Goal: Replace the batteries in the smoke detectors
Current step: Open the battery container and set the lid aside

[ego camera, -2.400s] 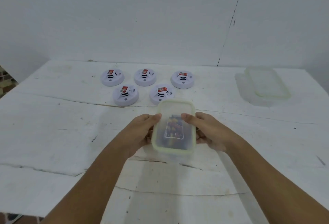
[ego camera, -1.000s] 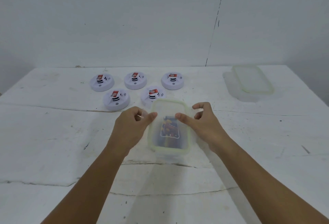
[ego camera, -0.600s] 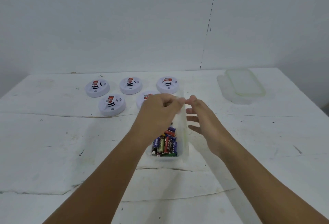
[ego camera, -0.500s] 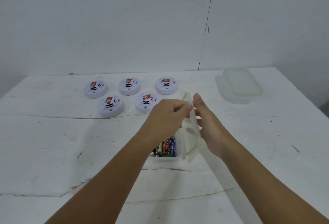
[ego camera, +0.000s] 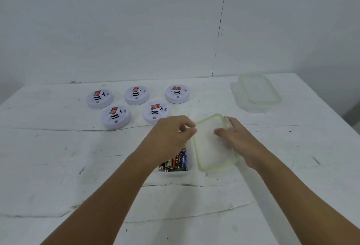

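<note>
- The open box (ego camera: 175, 171) of batteries (ego camera: 176, 162) sits on the bench (ego camera: 58, 167), closest to the person.
- The right hand (ego camera: 239, 141) grasps the lid (ego camera: 213, 143) just right of the box, likely to put it out of the way.
- The left hand (ego camera: 171, 135) is over the box; its grip seems to pinch the lid's edge, but it is blurry.
- Behind the box wait five smoke detectors (ego camera: 155, 113) with their batteries showing.
- Far behind the box, to the right, lies another lidded box (ego camera: 257, 93).

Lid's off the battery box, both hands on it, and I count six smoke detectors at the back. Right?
Not quite: the head view shows five smoke detectors, not six. The lid is off the battery box, held by the left hand and right hand.
</note>
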Tool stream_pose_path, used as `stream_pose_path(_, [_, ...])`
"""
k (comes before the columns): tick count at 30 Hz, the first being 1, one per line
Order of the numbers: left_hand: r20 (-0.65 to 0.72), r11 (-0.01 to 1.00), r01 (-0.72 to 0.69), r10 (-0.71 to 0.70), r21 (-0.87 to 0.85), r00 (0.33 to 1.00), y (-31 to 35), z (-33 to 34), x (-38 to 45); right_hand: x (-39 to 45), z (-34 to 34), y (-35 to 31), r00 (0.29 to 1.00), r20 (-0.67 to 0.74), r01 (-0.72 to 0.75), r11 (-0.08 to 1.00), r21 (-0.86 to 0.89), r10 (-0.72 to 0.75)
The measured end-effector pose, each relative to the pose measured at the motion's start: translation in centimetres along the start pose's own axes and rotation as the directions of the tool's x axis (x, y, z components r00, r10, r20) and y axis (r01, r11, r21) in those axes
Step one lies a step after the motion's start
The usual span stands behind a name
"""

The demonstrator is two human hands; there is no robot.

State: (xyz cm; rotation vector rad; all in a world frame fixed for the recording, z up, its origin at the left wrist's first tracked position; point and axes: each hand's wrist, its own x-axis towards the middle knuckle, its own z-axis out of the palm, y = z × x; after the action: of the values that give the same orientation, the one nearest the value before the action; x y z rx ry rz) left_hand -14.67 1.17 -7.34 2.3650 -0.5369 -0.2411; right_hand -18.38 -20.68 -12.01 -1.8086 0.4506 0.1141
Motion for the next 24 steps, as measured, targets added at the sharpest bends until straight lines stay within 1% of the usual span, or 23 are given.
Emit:
stream_pose_path(2, [-0.129,0.992,0.11,-0.1,0.068,0.987,-1.5,-0.9,-0.5,0.3,-0.3,0.9,0.998,-0.053,0.031,0.993,-0.112,-0.037])
stream_pose_path(4, [-0.229,0.962,0.234,-0.198,0.144,0.953,-3.3,-1.9,-1.0,1.2,-0.5,2.0,0.987,-0.131,0.056,0.962,-0.267,-0.094])
stream_pose_path(5, [-0.243,0.937,0.3,-0.253,0.18,0.936,-4.2,-2.3,-1.2,1.5,-0.5,2.4,0.985,-0.142,0.047,0.941,-0.336,-0.1])
stream_pose_path(6, [-0.225,0.909,0.357,-0.309,0.217,0.924,-5.0,-2.5,-1.3,1.6,-0.4,2.7,0.986,-0.14,0.033,0.92,-0.39,-0.095])
stream_pose_path(8, [-0.137,0.884,0.411,-0.389,0.224,0.911,-5.8,-2.6,-1.4,1.9,-0.3,3.1,0.986,-0.133,0.026,0.886,-0.463,-0.098])
stream_pose_path(10, [-0.061,0.909,0.401,-0.397,0.111,0.916,-6.2,-2.4,-1.3,2.0,0.1,3.3,0.983,-0.144,0.024,0.853,-0.522,-0.116])
stream_pose_path(12, [-0.037,0.927,0.369,-0.368,0.059,0.929,-6.1,-2.3,-1.1,1.9,0.5,3.4,0.978,-0.154,0.027,0.811,-0.585,-0.144])
stream_pose_path(14, [-0.04,0.938,0.346,-0.344,0.038,0.938,-6.1,-2.4,-1.1,1.8,0.8,3.5,0.972,-0.168,0.026,0.783,-0.621,-0.165])
stream_pose_path(17, [-0.045,0.944,0.328,-0.327,0.017,0.944,-6.4,-2.8,-1.2,1.7,0.8,3.5,0.97,-0.173,0.026,0.785,-0.619,-0.169])
stream_pose_path(21, [-0.085,0.955,0.297,-0.294,0.025,0.952,-6.1,-3.9,-1.0,1.9,0.9,3.2,0.969,-0.181,0.015,0.772,-0.635,-0.168])
stream_pose_path(24, [-0.096,0.96,0.279,-0.279,-0.02,0.955,-5.3,-4.1,-0.2,2.1,0.8,3.2,0.972,-0.178,0.004,0.772,-0.636,-0.152])
